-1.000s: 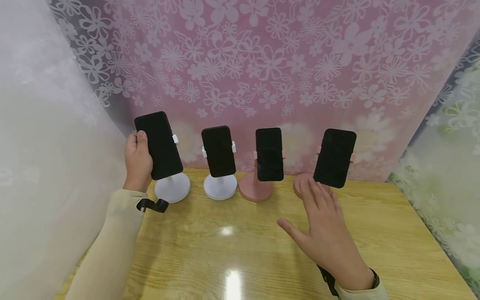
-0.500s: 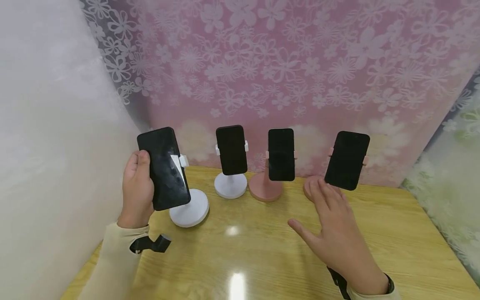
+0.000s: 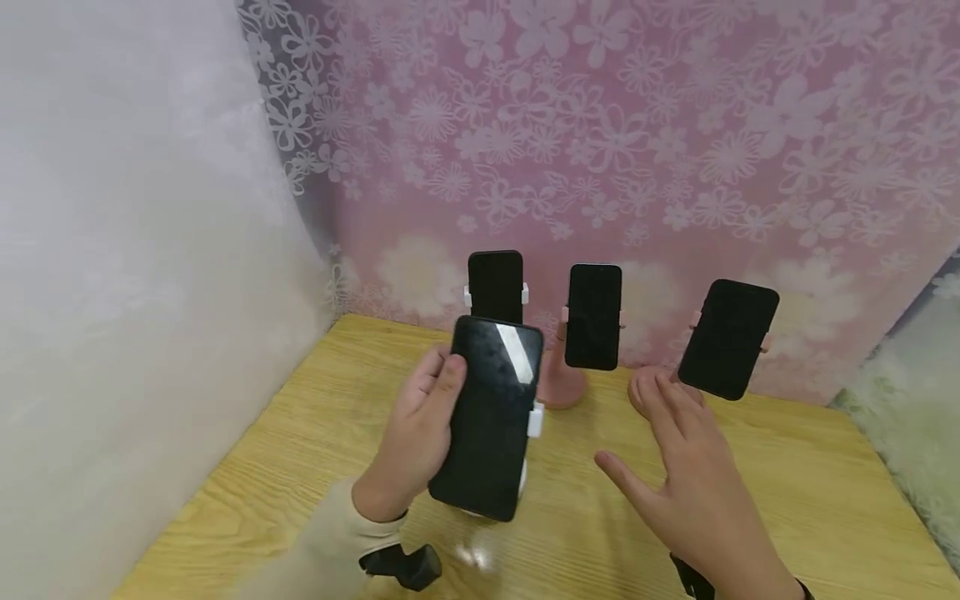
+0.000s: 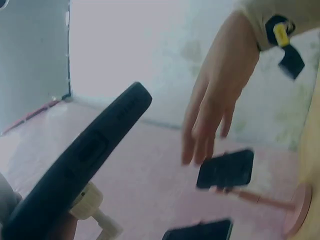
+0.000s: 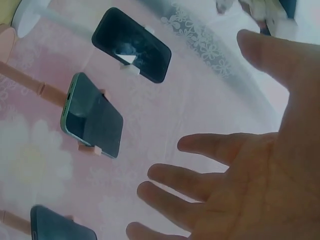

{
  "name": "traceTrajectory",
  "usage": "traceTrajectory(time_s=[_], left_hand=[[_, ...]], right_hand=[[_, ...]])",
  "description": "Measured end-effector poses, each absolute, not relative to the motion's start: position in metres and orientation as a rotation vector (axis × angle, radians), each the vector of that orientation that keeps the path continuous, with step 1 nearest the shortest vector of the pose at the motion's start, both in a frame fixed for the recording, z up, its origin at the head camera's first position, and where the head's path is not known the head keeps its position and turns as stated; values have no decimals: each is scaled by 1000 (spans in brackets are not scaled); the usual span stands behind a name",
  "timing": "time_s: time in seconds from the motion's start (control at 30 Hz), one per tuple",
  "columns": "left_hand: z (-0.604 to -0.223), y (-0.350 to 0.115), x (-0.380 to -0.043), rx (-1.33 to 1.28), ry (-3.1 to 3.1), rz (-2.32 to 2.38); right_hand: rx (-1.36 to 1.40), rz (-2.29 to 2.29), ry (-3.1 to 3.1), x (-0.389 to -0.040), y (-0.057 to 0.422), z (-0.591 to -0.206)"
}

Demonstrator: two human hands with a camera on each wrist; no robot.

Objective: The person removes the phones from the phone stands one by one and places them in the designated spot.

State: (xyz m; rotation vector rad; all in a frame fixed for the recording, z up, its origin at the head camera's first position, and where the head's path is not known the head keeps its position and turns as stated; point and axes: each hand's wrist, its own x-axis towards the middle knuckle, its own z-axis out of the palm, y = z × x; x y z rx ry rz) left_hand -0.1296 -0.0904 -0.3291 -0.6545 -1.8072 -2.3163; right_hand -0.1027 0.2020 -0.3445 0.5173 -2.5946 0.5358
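Near the middle of the counter (image 3: 285, 450): large phone (image 3: 491, 417), tilted, in front of a smaller phone (image 3: 496, 285) and hiding that one's lower part.
Left hand (image 3: 412, 425): fingers bent round the large phone's left side, thumb (image 3: 448, 379) on its face; fingertips behind it not visible.
Stand under the grip: white clamp (image 3: 536, 420) at the large phone's right edge; only a sliver of white base (image 3: 523, 479) shows. Cannot tell whether it rests on the counter.
Right hand (image 3: 697, 475): fingers straight, spread, holding nothing; tips by the pink base (image 3: 641, 389) at right, contact uncertain.
Neighbours: middle phone (image 3: 593, 317) and rightmost phone (image 3: 729, 338), each clipped on a pink stand.
Handling, judged: large phone seems to serve as handle for its stand; a firm, even hold through the clamp suits best, without twisting.
Clearance: base and phone edges best kept off the smaller phone; a hand at the base would steady it better.
Risk: pulling on the phone alone could slip it from the clamp or tip the stand.
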Motion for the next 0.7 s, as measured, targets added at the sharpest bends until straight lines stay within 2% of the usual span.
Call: traceTrajectory(time_s=[0.2, 0.37, 0.53, 0.7], left_hand=[[-337, -36, -130, -1004, -1693, -2385], [-339, -15, -133, -1225, -1545, -2380], [-337, -19, -137, -1301, -1634, -2282], [-324, -54, -145, -1346, -2024, -1881]], right_hand=[[461, 541, -2592, -99, 211, -341], [444, 585, -2599, -102, 205, -335], [402, 634, -2650, -101, 201, -332], [392, 663, -2602, -101, 200, -335]])
